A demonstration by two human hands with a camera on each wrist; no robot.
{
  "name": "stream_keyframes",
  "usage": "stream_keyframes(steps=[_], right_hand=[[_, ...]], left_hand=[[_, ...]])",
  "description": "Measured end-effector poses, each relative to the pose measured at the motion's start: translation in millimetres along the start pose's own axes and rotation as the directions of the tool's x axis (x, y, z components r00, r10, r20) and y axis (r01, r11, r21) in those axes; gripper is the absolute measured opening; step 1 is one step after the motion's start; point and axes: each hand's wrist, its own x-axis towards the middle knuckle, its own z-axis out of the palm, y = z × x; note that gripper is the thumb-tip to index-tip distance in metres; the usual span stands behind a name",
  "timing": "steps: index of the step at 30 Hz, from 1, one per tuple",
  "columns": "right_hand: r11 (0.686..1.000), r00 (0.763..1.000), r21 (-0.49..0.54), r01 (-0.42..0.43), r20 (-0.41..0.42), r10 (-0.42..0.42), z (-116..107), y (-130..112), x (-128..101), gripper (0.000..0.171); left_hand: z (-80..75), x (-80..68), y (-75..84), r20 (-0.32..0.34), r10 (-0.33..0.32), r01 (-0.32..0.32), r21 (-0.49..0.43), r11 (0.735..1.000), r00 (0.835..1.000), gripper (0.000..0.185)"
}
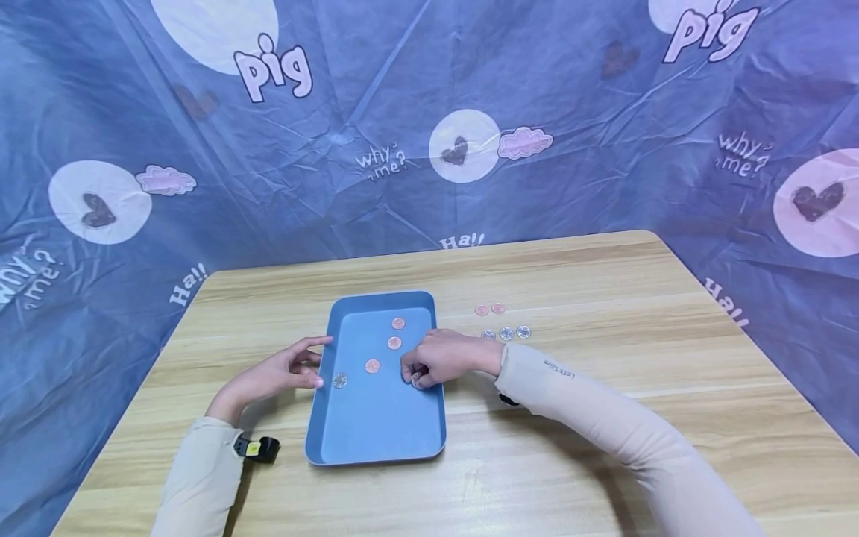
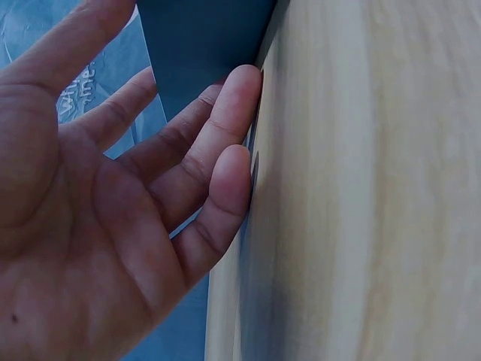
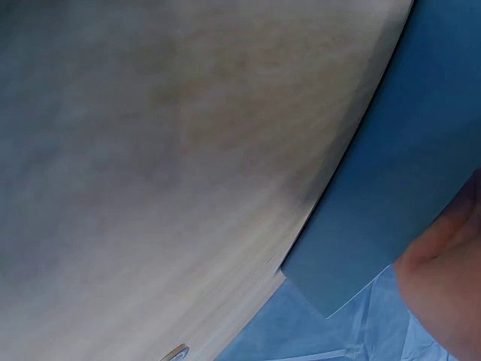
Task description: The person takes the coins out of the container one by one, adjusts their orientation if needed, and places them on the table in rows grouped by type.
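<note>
A blue tray [image 1: 376, 421] lies in the middle of the wooden table [image 1: 604, 298]. Inside it are three copper coins [image 1: 394, 342] and a silver coin [image 1: 340, 380]. My right hand [image 1: 412, 373] reaches over the tray's right rim and pinches another silver coin [image 1: 417, 379] low over the tray floor. My left hand [image 1: 314, 367] is open, its fingertips [image 2: 233, 162] touching the tray's left rim [image 2: 254, 143]. The right wrist view shows only the tray's edge [image 3: 391, 188], bare table and a bit of my hand [image 3: 451, 286].
On the table right of the tray lie two copper coins [image 1: 490, 309] and, nearer me, three silver coins [image 1: 506, 333]. A blue printed cloth [image 1: 403, 112] hangs behind and beside the table. A small black device [image 1: 258, 448] sits at my left wrist.
</note>
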Motion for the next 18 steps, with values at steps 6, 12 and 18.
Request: stream_keyframes(steps=[6,12,18], right_hand=[[0.999,1.000,0.031,0.014,-0.007,-0.014,-1.2,0.5,-0.2,0.006],[0.985,1.000,0.170,0.008,-0.012,-0.006,-4.0,0.8,-0.2,0.008],[0.910,0.999,0.413,0.045,-0.035,-0.033,-7.9,3.6,-0.5,0.009]], left_hand=[[-1.4,-0.4,0.2,0.009,0.021,-0.021,-0.001,1.000,1.000,0.077],[-1.6,-0.8,0.3,0.009,0.012,-0.012,0.002,1.000,1.000,0.077],[-1.6,-0.7,-0.5,0.009,0.026,-0.026,0.001,1.000,1.000,0.077]])
